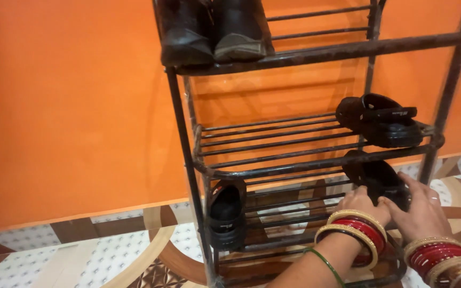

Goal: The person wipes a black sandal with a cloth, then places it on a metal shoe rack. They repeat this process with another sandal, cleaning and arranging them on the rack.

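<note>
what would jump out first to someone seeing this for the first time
The bright orange wall fills the whole background, and a dark metal shoe rack stands against it. At lower right, the left hand and right hand, both wrists stacked with red and gold bangles, grip a black sandal on a lower shelf. Another black sandal pair sits on the shelf above, and dark shoes on the top shelf.

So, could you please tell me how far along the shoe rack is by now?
Already placed: dark shoes on the top shelf, black sandals on the middle shelf, one black slipper lower left. In hand: left hand and right hand both grip a black sandal at the lower shelf. Left: bare rails on the shoe rack.
</note>
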